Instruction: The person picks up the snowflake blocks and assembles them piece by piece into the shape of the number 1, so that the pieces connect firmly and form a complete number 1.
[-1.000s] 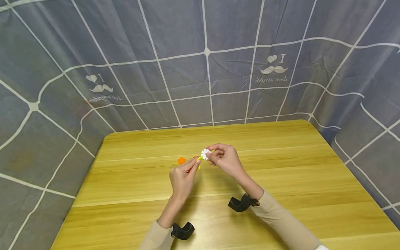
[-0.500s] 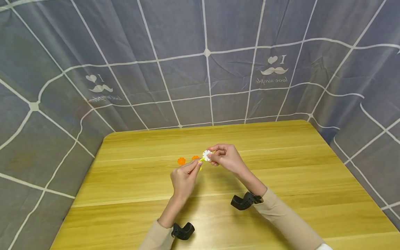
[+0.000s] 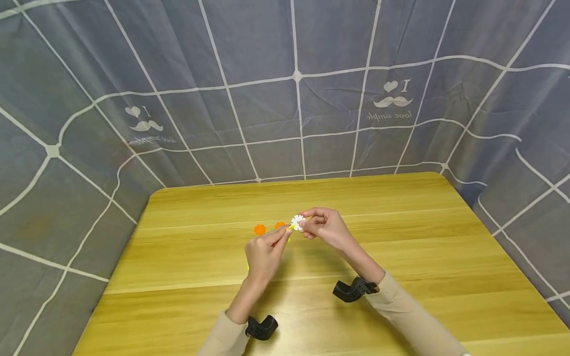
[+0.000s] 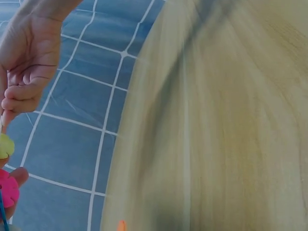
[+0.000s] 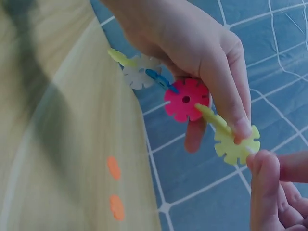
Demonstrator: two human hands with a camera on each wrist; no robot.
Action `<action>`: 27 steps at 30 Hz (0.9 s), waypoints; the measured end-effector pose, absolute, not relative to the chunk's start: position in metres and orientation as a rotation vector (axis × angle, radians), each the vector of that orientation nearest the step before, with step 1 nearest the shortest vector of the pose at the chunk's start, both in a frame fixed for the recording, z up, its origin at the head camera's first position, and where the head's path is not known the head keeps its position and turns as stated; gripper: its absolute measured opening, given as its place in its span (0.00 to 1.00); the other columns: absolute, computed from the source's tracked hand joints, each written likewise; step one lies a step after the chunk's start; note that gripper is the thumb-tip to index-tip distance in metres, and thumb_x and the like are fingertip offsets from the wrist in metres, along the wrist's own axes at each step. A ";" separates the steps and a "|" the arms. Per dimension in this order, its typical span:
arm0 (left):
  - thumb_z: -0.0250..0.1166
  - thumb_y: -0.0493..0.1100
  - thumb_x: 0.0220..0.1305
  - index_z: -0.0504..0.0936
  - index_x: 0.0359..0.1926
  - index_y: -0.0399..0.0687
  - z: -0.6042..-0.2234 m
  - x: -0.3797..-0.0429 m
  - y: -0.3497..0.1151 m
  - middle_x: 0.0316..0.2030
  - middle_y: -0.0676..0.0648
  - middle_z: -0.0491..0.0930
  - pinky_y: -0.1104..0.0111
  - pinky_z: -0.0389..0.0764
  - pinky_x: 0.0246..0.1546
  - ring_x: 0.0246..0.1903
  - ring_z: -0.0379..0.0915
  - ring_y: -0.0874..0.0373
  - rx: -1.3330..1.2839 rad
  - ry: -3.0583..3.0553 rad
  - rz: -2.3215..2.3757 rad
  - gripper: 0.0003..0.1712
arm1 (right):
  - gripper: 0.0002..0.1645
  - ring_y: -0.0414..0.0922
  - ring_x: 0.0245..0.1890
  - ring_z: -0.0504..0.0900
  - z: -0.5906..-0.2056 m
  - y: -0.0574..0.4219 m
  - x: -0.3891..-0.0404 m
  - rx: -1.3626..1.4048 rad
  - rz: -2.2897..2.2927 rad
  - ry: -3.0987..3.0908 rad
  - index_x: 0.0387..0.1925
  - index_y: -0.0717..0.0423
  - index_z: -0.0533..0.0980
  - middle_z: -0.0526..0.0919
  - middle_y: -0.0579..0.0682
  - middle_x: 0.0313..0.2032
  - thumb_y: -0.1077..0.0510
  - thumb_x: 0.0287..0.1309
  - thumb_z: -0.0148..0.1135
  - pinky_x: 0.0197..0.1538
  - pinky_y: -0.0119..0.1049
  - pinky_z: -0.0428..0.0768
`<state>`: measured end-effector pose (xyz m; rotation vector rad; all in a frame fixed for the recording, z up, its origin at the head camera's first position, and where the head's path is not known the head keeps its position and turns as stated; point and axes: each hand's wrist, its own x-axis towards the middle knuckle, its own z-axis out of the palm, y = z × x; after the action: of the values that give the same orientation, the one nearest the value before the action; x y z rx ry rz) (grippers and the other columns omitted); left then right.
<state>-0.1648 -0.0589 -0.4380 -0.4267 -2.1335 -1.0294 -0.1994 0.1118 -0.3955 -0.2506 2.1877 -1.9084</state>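
Observation:
In the head view my left hand pinches one end of a chain of notched plastic discs. The right wrist view shows the chain running through that hand: a yellow disc, a white disc, a blue disc, a pink disc, then two yellow discs, the outermost yellow disc under the left fingertips. My right hand pinches a loose-edged white disc between thumb and index finger. Its rim meets the edge of that outermost yellow disc. Both hands are raised over the table.
Two orange discs, a left orange disc and a right orange disc, lie on the wooden table just beyond my left hand. A grey curtain with white lines hangs behind the table and along its sides.
Both hands have drifted slightly right and down together, still pinching the white disc and the chain. More of the right orange disc shows, and a bit of yellow appears beside my left wrist.

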 end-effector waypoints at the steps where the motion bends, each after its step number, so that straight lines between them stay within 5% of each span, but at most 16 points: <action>1: 0.73 0.40 0.52 0.89 0.34 0.39 -0.437 -0.165 -0.059 0.31 0.42 0.87 0.80 0.72 0.16 0.22 0.84 0.56 -0.418 -2.136 -1.039 0.09 | 0.17 0.38 0.23 0.82 -0.395 0.113 -0.200 -0.259 -1.909 2.184 0.50 0.71 0.76 0.86 0.61 0.30 0.68 0.59 0.61 0.33 0.32 0.84; 6: 0.71 0.43 0.55 0.89 0.35 0.41 -0.434 -0.166 -0.059 0.33 0.44 0.88 0.79 0.74 0.19 0.21 0.82 0.60 -0.361 -2.188 -1.141 0.10 | 0.19 0.36 0.23 0.83 -0.396 0.117 -0.202 -0.300 -1.917 2.170 0.53 0.70 0.75 0.87 0.62 0.33 0.65 0.61 0.60 0.33 0.31 0.84; 15: 0.70 0.43 0.57 0.89 0.37 0.41 -0.432 -0.165 -0.062 0.25 0.44 0.87 0.80 0.62 0.14 0.14 0.62 0.70 -0.292 -2.258 -1.381 0.10 | 0.21 0.38 0.25 0.84 -0.399 0.116 -0.201 -0.336 -1.906 2.146 0.55 0.69 0.75 0.87 0.62 0.34 0.63 0.62 0.60 0.34 0.33 0.84; 21: 0.71 0.46 0.57 0.88 0.41 0.42 -0.434 -0.164 -0.064 0.09 0.52 0.70 0.81 0.51 0.12 0.11 0.50 0.71 -0.286 -2.308 -1.407 0.14 | 0.21 0.36 0.24 0.83 -0.400 0.115 -0.200 -0.320 -1.898 2.136 0.55 0.69 0.74 0.87 0.60 0.33 0.64 0.62 0.60 0.36 0.35 0.85; 25: 0.72 0.47 0.56 0.88 0.43 0.43 -0.435 -0.164 -0.065 0.09 0.54 0.60 0.80 0.50 0.13 0.12 0.46 0.71 -0.301 -2.333 -1.404 0.16 | 0.21 0.36 0.24 0.83 -0.399 0.113 -0.199 -0.316 -1.892 2.129 0.55 0.69 0.74 0.87 0.56 0.32 0.64 0.62 0.59 0.35 0.33 0.84; 27: 0.72 0.48 0.55 0.87 0.43 0.43 -0.435 -0.165 -0.065 0.11 0.51 0.70 0.80 0.51 0.13 0.12 0.47 0.71 -0.301 -2.342 -1.400 0.17 | 0.21 0.36 0.25 0.83 -0.399 0.113 -0.199 -0.318 -1.887 2.128 0.55 0.69 0.74 0.87 0.55 0.31 0.64 0.62 0.59 0.35 0.32 0.84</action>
<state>-0.1646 -0.0651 -0.4346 -0.3012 -2.3419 -1.4003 -0.1985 0.1132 -0.3994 -0.3177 2.1284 -1.8867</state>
